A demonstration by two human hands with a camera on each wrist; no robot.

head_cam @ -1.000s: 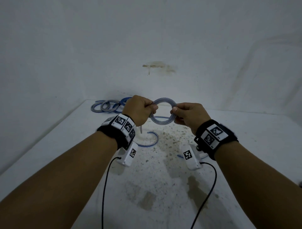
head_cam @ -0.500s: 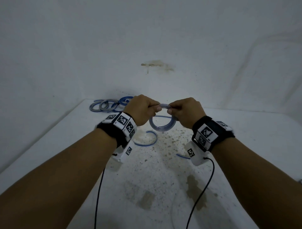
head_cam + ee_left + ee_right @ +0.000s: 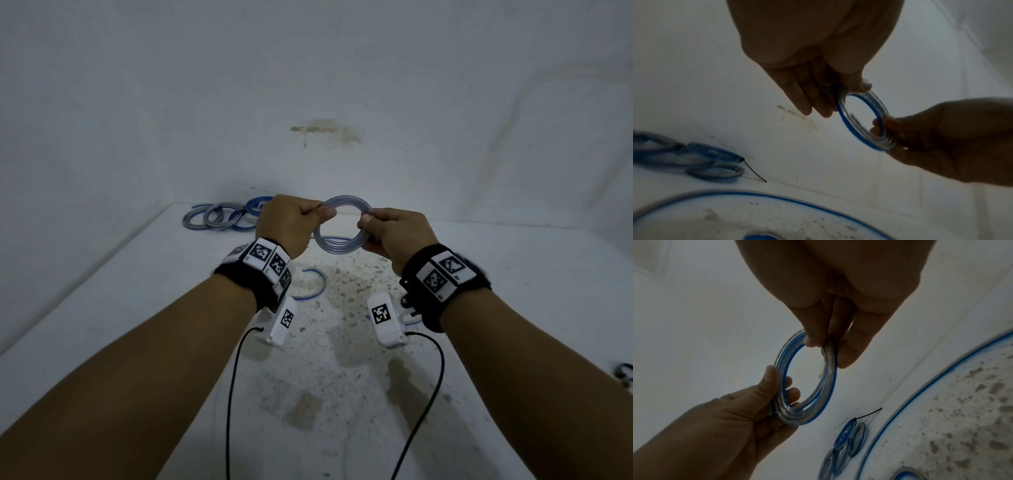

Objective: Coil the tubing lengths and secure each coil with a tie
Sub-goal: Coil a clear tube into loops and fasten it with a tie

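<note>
**Tubing coil, held above table**

Coil [image 3: 342, 228] of clear, blue-striped tubing, raised over the stained white table [image 3: 479, 308]. Left hand [image 3: 291, 222] pinches its left side; right hand [image 3: 394, 233] pinches its right. Finished coils [image 3: 222, 216] lie far left, one with a black tie [image 3: 754, 170].

Stained white table [image 3: 144, 284] bearing tied coils [image 3: 222, 216], loose tubing [image 3: 317, 286].

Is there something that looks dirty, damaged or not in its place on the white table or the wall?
Yes. The table has brown specks and larger stains in its middle, under the hands, and the wall behind bears a brownish smear. A loose, uncoiled tubing length lies across the stained area.
</note>
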